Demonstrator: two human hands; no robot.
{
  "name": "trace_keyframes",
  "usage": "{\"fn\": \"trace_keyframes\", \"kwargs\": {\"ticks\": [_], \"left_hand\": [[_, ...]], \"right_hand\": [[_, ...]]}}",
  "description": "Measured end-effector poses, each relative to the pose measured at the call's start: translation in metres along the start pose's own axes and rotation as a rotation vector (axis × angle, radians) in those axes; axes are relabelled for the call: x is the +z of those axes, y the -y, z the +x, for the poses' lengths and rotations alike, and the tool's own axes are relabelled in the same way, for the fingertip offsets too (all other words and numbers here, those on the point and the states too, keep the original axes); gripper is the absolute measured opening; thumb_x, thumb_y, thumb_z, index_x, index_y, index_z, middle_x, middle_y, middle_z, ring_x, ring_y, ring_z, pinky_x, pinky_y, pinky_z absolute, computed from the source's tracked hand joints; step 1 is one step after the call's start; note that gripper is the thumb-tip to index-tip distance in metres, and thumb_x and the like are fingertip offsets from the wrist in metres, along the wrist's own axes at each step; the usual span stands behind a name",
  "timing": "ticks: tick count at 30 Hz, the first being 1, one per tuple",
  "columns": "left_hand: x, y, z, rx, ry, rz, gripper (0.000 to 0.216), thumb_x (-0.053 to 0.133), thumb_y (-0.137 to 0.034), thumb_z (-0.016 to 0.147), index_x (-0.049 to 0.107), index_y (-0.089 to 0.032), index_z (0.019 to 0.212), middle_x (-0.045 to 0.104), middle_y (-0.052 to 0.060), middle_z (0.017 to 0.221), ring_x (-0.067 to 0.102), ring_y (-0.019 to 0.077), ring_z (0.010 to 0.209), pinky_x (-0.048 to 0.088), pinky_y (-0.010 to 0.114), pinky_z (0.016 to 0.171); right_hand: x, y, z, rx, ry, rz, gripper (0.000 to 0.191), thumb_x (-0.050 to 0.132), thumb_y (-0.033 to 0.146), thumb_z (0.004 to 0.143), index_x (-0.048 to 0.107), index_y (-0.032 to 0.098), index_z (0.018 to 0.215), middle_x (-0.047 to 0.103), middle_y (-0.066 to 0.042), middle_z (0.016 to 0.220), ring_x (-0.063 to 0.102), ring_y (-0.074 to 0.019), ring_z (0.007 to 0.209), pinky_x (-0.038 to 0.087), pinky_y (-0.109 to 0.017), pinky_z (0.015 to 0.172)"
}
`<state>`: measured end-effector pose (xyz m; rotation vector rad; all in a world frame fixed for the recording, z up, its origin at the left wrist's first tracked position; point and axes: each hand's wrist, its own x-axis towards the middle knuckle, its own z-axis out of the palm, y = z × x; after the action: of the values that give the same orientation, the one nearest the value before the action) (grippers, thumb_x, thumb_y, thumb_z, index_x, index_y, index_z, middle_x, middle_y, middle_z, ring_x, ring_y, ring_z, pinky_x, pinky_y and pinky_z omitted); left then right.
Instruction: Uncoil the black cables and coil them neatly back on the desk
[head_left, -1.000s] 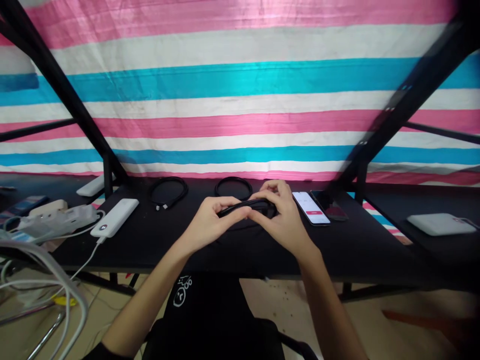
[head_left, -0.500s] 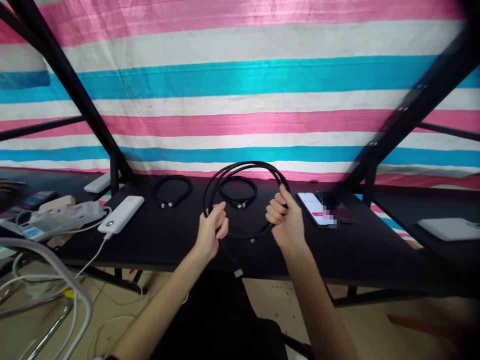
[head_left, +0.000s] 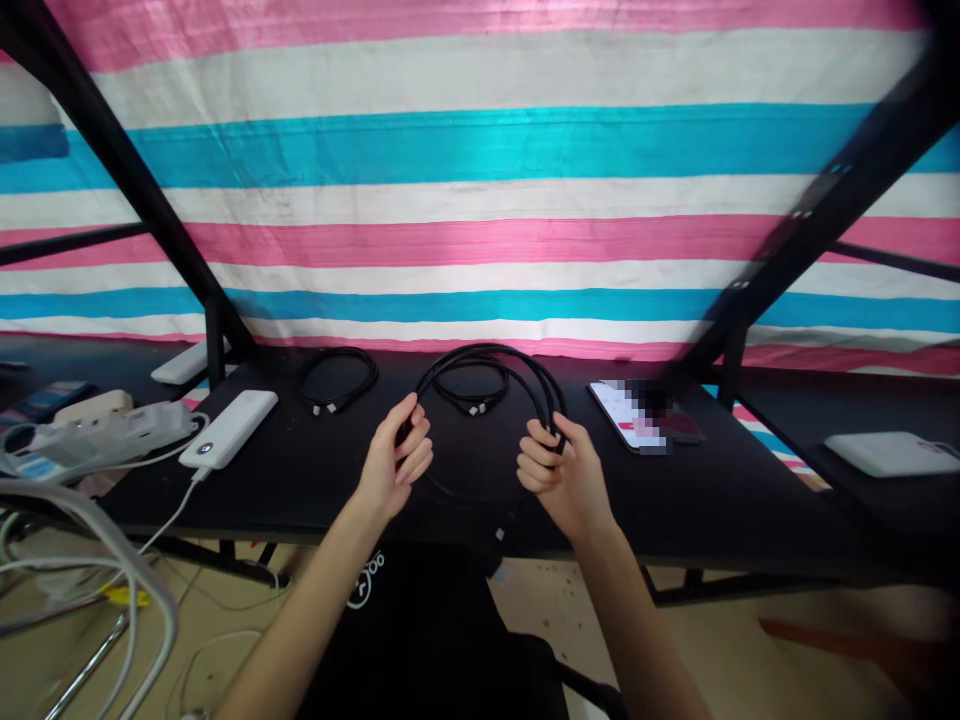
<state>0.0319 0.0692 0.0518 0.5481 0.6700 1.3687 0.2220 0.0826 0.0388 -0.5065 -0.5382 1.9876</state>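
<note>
A black cable (head_left: 491, 350) arches in several loops between my two hands above the black table. My left hand (head_left: 395, 455) is closed around the left side of the loops. My right hand (head_left: 561, 468) grips the right side, fingers wrapped round the strands. One pale metal plug (head_left: 500, 535) dangles low between the hands, near the table's front edge. Behind the held loops lies a coiled black cable (head_left: 474, 390) with its plugs toward me. Another coiled black cable (head_left: 339, 380) rests farther left, its two plugs also at the near side.
A white power bank (head_left: 229, 430) with a white cord lies left, beside a power strip (head_left: 127, 435). To the right lies a phone (head_left: 626, 415), partly blurred out. A white box-like device (head_left: 889, 454) sits far right. Black slanted posts (head_left: 135, 190) flank the striped sheet (head_left: 480, 150).
Both hands stay closed on the cable. My left hand has moved left, widening the gap, and the loops have sunk lower. The dangling plug has shifted right. The view has moved slightly.
</note>
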Motion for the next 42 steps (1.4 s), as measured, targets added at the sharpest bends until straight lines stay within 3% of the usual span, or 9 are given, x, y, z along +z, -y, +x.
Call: {"fn": "trace_keyframes", "kwargs": {"ticks": [3, 7, 17, 20, 26, 31, 34, 37, 42], "left_hand": [[-0.005, -0.003, -0.006, 0.108, -0.039, 0.253, 0.026, 0.068, -0.041, 0.077, 0.061, -0.017, 0.085, 0.021, -0.014, 0.041, 0.012, 0.0011, 0.029, 0.010, 0.013, 0.029], [-0.009, 0.003, -0.008, 0.257, -0.091, 0.500, 0.038, 0.067, -0.042, 0.078, 0.059, -0.021, 0.108, 0.021, -0.014, 0.044, 0.016, 0.0014, 0.031, 0.013, 0.012, 0.031], [0.003, 0.004, -0.013, 0.175, -0.101, 0.358, 0.036, 0.067, -0.049, 0.075, 0.058, -0.015, 0.070, 0.021, -0.013, 0.039, 0.014, 0.0006, 0.030, 0.010, 0.012, 0.028], [0.009, 0.012, -0.013, 0.099, -0.057, 0.227, 0.048, 0.068, -0.052, 0.073, 0.042, -0.017, 0.052, 0.022, -0.012, 0.036, 0.015, 0.0005, 0.028, 0.010, 0.013, 0.026], [0.020, 0.031, -0.008, 0.143, -0.222, -0.030, 0.057, 0.072, -0.038, 0.070, 0.022, -0.020, 0.051, 0.021, -0.012, 0.036, 0.015, 0.0012, 0.026, 0.012, 0.014, 0.024], [0.003, 0.006, -0.008, -0.129, -0.070, 0.104, 0.055, 0.074, -0.033, 0.067, 0.024, -0.020, 0.048, 0.024, -0.012, 0.033, 0.016, 0.0012, 0.024, 0.009, 0.015, 0.023], [-0.007, -0.008, -0.009, -0.222, -0.003, 0.293, 0.051, 0.075, -0.032, 0.067, 0.029, -0.019, 0.049, 0.026, -0.011, 0.034, 0.014, 0.0007, 0.024, 0.006, 0.015, 0.024], [-0.009, -0.015, -0.010, -0.233, 0.038, 0.422, 0.048, 0.072, -0.033, 0.072, 0.032, -0.019, 0.049, 0.027, -0.011, 0.035, 0.014, 0.0007, 0.025, 0.006, 0.015, 0.025], [-0.001, -0.034, -0.022, -0.175, 0.024, 0.496, 0.051, 0.073, -0.037, 0.071, 0.029, -0.020, 0.053, 0.023, -0.012, 0.038, 0.013, 0.0010, 0.027, 0.005, 0.015, 0.026]], "right_hand": [[-0.002, 0.003, -0.007, -0.047, -0.062, -0.082, 0.027, 0.072, 0.036, 0.068, 0.055, 0.016, 0.076, 0.016, 0.012, 0.051, 0.004, -0.0030, 0.041, 0.012, -0.014, 0.035], [0.003, 0.002, -0.013, -0.120, -0.109, -0.200, 0.035, 0.072, 0.039, 0.071, 0.060, 0.018, 0.095, 0.016, 0.012, 0.052, 0.003, -0.0035, 0.042, 0.010, -0.014, 0.034], [0.017, -0.004, -0.017, -0.252, -0.228, -0.235, 0.043, 0.076, 0.050, 0.066, 0.064, 0.018, 0.093, 0.010, 0.012, 0.052, 0.000, -0.0027, 0.042, 0.003, -0.016, 0.033], [0.019, -0.005, -0.013, -0.308, -0.262, -0.115, 0.040, 0.078, 0.047, 0.065, 0.062, 0.020, 0.090, 0.009, 0.012, 0.051, 0.001, -0.0033, 0.039, 0.005, -0.017, 0.032], [0.024, -0.021, -0.003, -0.305, -0.184, 0.014, 0.037, 0.071, 0.044, 0.072, 0.042, 0.021, 0.066, 0.009, 0.012, 0.050, 0.003, -0.0054, 0.039, 0.013, -0.015, 0.030], [0.010, -0.006, -0.007, -0.056, -0.016, -0.217, 0.033, 0.073, 0.034, 0.066, 0.045, 0.018, 0.062, 0.021, 0.011, 0.049, 0.010, -0.0022, 0.039, 0.016, -0.014, 0.032], [0.010, 0.008, -0.013, -0.047, -0.066, -0.526, 0.031, 0.071, 0.040, 0.072, 0.061, 0.015, 0.089, 0.025, 0.012, 0.049, 0.013, -0.0018, 0.037, 0.014, -0.014, 0.032], [0.022, 0.019, -0.017, -0.068, -0.011, -0.828, 0.047, 0.067, 0.042, 0.077, 0.058, 0.017, 0.115, 0.024, 0.012, 0.050, 0.016, -0.0018, 0.037, 0.013, -0.014, 0.033], [0.046, 0.040, -0.025, -0.238, 0.028, -1.119, 0.063, 0.069, 0.038, 0.076, 0.046, 0.021, 0.132, 0.051, 0.005, 0.059, 0.051, -0.0095, 0.048, 0.042, -0.021, 0.046]]}}
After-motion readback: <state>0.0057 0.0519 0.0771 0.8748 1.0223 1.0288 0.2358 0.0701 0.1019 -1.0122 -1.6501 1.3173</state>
